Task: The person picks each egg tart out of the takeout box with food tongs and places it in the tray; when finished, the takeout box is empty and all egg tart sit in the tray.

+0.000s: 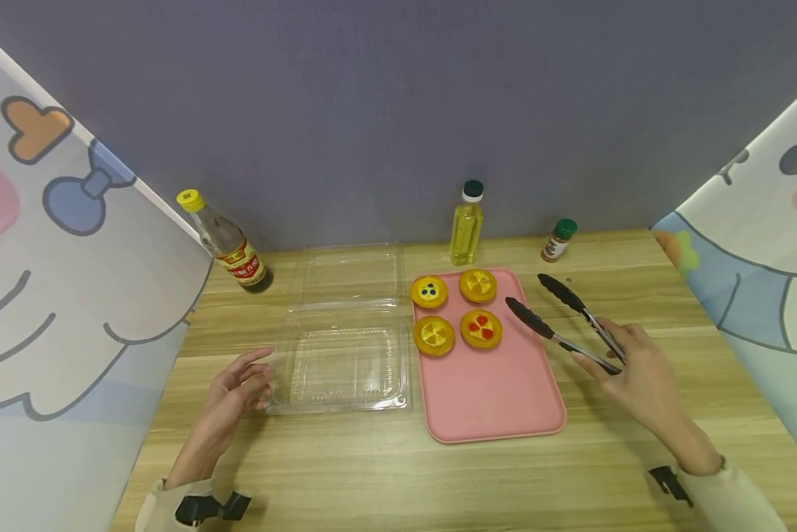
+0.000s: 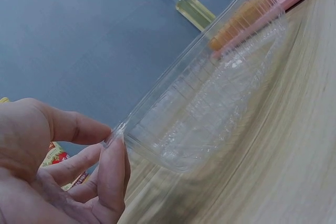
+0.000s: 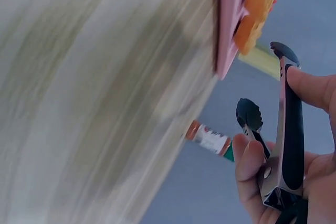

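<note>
My left hand [image 1: 233,395] pinches the left rim of a clear plastic clamshell box [image 2: 194,114] between thumb and finger. The box lies unfolded, its lid [image 1: 350,275] toward the wall and its tub [image 1: 345,362] nearer me. In my right hand [image 1: 645,373] are metal tongs [image 1: 588,321] with black tips, arms spread apart and nothing between them. Their tips hang by the right edge of a pink tray [image 1: 492,399]. Several egg tarts lie on the tray's far half: a blueberry-topped one [image 1: 429,291], a red-topped one [image 1: 481,328] and yellow-topped ones [image 1: 434,335].
By the back wall stand an oil bottle [image 1: 466,225] behind the tray and a small green-capped spice jar [image 1: 558,241] to its right. A yellow-capped sauce bottle [image 1: 228,247] is at the back left. Printed panels [image 1: 764,244] flank the wooden table [image 1: 345,473].
</note>
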Motion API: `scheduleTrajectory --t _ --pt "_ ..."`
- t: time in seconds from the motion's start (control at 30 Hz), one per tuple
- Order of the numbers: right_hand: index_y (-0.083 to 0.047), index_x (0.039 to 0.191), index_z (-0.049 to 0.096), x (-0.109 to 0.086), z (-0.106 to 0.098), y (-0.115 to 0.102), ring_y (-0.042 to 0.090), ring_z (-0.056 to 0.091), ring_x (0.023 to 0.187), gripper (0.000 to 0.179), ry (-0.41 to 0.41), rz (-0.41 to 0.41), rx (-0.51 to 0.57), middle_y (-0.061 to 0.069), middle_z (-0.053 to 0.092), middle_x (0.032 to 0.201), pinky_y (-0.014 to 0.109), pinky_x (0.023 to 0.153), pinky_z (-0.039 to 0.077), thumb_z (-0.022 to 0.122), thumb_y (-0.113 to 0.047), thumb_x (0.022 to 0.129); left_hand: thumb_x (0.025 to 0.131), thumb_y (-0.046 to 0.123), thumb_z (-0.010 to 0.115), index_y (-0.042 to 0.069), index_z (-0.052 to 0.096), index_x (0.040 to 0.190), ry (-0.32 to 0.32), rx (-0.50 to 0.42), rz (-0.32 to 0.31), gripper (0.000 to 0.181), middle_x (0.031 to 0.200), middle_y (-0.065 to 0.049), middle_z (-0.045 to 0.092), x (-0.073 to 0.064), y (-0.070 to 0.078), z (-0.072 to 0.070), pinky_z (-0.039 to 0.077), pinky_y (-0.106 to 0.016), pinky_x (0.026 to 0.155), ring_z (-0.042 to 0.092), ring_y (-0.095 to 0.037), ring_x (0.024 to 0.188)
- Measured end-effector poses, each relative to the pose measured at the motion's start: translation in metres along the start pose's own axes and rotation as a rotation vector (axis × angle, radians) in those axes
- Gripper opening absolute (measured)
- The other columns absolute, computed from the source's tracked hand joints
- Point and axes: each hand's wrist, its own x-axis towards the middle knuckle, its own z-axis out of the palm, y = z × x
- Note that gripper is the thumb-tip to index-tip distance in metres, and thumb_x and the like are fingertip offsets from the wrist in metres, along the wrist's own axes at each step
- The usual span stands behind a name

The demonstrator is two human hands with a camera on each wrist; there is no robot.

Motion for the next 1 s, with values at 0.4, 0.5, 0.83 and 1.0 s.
scheduleTrajectory --t 0.4,0.5,0.83,1.0 --pt "0.013 0.136 0.058 0.003 -0.01 0.036 0.03 0.058 0.07 0.078 -0.06 0.13 -0.016 0.03 0.059 0.1 0.024 0.054 0.037 0.093 -0.025 0.078 0.107 0.013 0.06 0.01 0.05 0.15 -0.01 0.014 0.0 0.045 0.106 0.009 0.065 0.0 0.0 -0.001 0.057 -0.023 0.062 0.062 -0.005 0.08" --pt "0.014 0.138 0.055 0.005 -0.011 0.042 0.032 0.058 0.071 0.079 -0.095 0.176 -0.042 0.032 0.057 0.101 0.026 0.055 0.037 0.09 -0.029 0.081 0.107 0.013 0.059 0.011 0.05 0.151 -0.007 0.035 -0.005 0.045 0.107 0.008 0.065 0.0 0.001 -0.002 0.057 -0.023 0.062 0.062 -0.005 0.079" --pt "0.013 0.143 0.051 0.012 -0.01 0.047 0.038 0.057 0.074 0.084 -0.172 0.248 -0.092 0.032 0.055 0.106 0.031 0.055 0.036 0.084 -0.04 0.087 0.108 0.015 0.059 0.009 0.047 0.153 -0.004 0.076 -0.016 0.047 0.109 0.007 0.064 0.0 0.002 -0.003 0.057 -0.024 0.063 0.063 -0.006 0.078" --pt "0.013 0.144 0.049 0.017 -0.007 0.048 0.036 0.056 0.074 0.084 -0.194 0.258 -0.1 0.031 0.054 0.105 0.031 0.055 0.036 0.082 -0.042 0.089 0.108 0.016 0.059 0.007 0.045 0.154 -0.015 0.075 -0.013 0.049 0.109 0.006 0.064 0.0 0.001 -0.004 0.058 -0.024 0.063 0.064 -0.005 0.078"
